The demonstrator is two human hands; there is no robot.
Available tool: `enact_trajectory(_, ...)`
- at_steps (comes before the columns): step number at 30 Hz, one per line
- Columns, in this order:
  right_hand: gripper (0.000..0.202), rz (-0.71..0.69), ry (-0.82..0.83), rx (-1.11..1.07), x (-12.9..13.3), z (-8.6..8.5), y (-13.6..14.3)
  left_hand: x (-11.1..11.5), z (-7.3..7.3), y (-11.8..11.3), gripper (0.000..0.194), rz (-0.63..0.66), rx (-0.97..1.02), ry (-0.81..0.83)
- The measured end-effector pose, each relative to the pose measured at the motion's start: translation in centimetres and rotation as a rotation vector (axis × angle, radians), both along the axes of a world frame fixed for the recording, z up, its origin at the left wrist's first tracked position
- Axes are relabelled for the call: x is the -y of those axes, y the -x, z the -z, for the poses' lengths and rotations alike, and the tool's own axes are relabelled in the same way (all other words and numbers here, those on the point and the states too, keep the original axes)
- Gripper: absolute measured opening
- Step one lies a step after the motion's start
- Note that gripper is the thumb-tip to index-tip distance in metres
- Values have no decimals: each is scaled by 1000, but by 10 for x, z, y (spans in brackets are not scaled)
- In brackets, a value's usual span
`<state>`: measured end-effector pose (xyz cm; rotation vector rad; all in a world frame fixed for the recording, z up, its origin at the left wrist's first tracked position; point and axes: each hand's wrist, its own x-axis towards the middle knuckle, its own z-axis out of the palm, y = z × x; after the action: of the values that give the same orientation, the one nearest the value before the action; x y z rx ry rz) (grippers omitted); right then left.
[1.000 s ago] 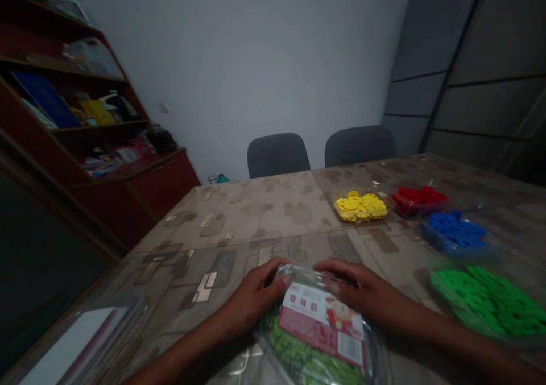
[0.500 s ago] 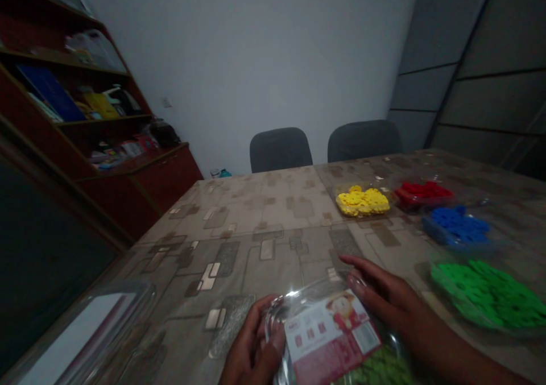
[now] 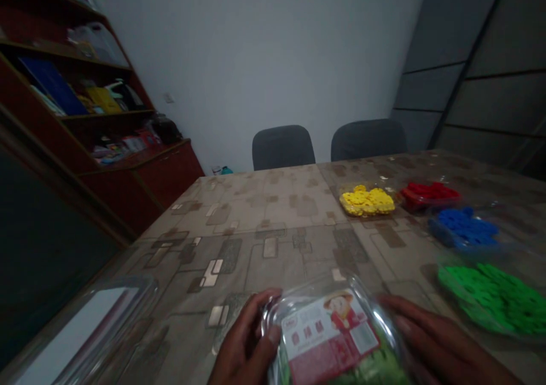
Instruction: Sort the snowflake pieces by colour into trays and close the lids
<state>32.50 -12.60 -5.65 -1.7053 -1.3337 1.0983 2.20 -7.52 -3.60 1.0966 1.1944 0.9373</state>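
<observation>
A clear plastic box (image 3: 328,339) with a red and white paper label is at the bottom centre, close to me. Something green shows through it below the label. My left hand (image 3: 247,342) grips its left edge, thumb on top and fingers around the side. Along the right side of the box lies my right hand (image 3: 430,336), its fingers against that edge; it is slightly blurred. The lower part of the box is cut off by the frame.
To the right stand clear boxes of yellow pieces (image 3: 367,201), red pieces (image 3: 430,195), blue pieces (image 3: 466,227) and green pieces (image 3: 495,294). Another clear container (image 3: 94,322) lies at the left on the patterned tablecloth (image 3: 256,203). Two grey chairs (image 3: 283,148) are beyond the table.
My right hand has slid from the box's upper right corner down to its right side. The box has tilted a little, so its label shows more plainly.
</observation>
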Motion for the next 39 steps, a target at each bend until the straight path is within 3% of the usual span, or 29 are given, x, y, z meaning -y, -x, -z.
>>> enact_trajectory(3,57,3,16,-58,-5,-3,4,-10,2,-3,48,145,-33,-65)
enact_trajectory(7,51,-33,-30,-136,-37,-27,22,-22,2,-7,44,199,-22,-82)
enact_trajectory(11,55,24,-72,-119,-48,-35,32,-24,3,-9,44,167,33,-27)
enact_trajectory(17,60,-30,-43,62,-47,-25,35,-17,3,-12,46,139,174,33)
enact_trajectory(25,47,-40,-144,425,-31,-27,23,-8,4,-13,38,1,-23,-58)
enact_trajectory(29,36,-129,-217,547,-28,-32,23,-4,7,-16,31,-47,-97,-117)
enact_trajectory(39,21,-238,-175,577,-54,-43,27,-3,12,-18,38,-87,-92,-155)
